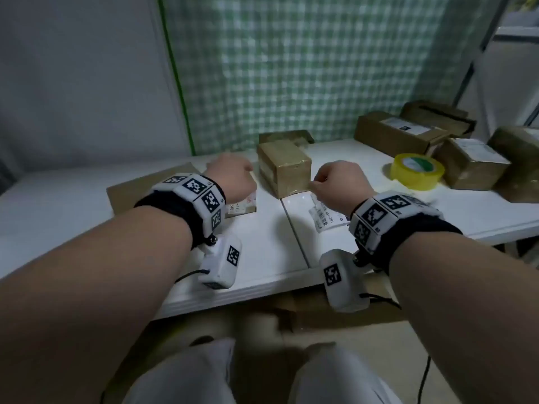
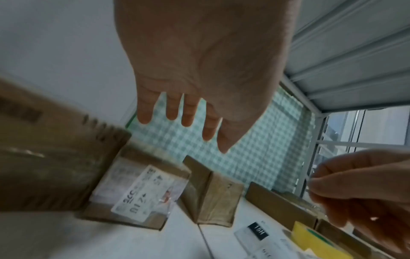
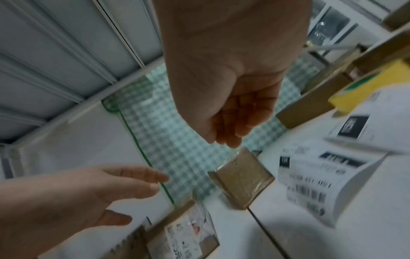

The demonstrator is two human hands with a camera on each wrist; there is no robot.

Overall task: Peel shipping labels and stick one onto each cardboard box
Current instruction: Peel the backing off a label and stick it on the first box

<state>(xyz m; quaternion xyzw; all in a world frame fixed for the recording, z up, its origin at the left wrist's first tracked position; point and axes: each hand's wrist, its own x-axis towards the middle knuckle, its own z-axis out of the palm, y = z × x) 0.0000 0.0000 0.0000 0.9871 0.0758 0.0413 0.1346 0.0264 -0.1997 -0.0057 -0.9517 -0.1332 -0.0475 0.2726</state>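
1. Head view: boxes at the far right [image 1: 399, 132] already carry labels; the small box [image 1: 284, 167] mid-tabletop [image 1: 87, 199] looks bare, loose labels [image 1: 328, 218] lying under the right hand [image 1: 339, 182].
2. Left wrist view: the left hand [image 2: 199, 70] hovers, grip released, fingers straight, over a labelled box [image 2: 137, 194].
3. Right wrist view: the right hand's fingers curl inward; whether the grip pinches anything cannot be told.

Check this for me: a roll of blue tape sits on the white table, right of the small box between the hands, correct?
Not quite: the roll of tape is yellow, not blue, as the head view shows. It does sit on the white table, right of the small box.
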